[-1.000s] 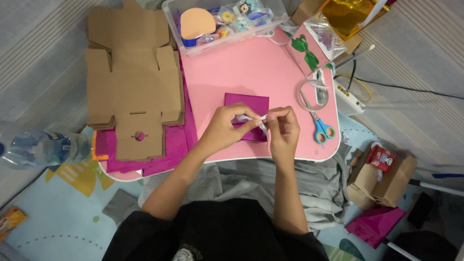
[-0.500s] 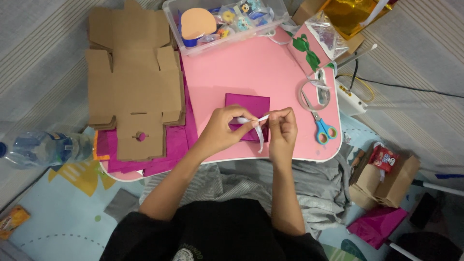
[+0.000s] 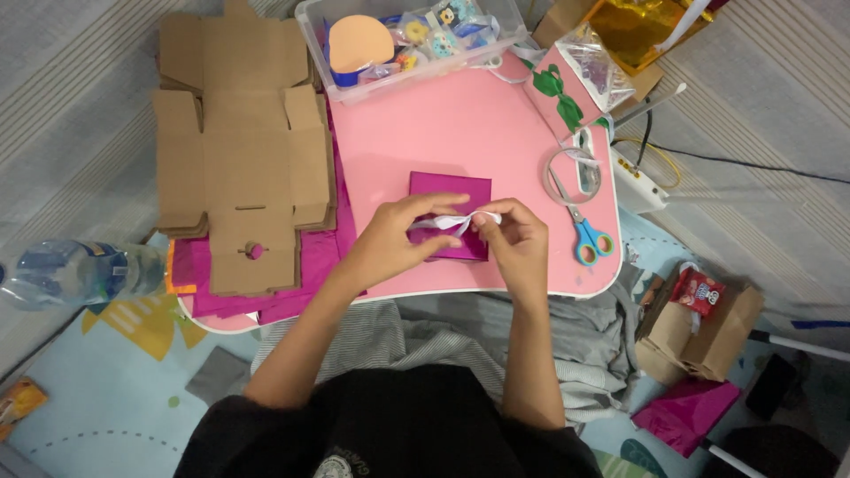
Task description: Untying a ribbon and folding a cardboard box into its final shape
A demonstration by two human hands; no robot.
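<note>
A small magenta box [image 3: 449, 195] lies near the front of the pink table [image 3: 443, 124]. Both my hands hover just over its near half and pinch a thin white ribbon [image 3: 452, 221] between them. My left hand [image 3: 394, 239] holds the ribbon's left end with its fingers curled. My right hand [image 3: 513, 239] grips the right end with thumb and forefinger. The ribbon runs across the box between the two hands.
Flat brown cardboard box blanks [image 3: 239, 150] lie on magenta sheets [image 3: 292, 265] at the left. A clear bin [image 3: 416, 40] of small items stands at the back. Blue-handled scissors [image 3: 580, 230] and a tape roll [image 3: 571, 175] sit right. A water bottle [image 3: 80, 270] lies far left.
My hands have shifted slightly and pulled the white ribbon out a little longer between them over the magenta box. Nothing else moved.
</note>
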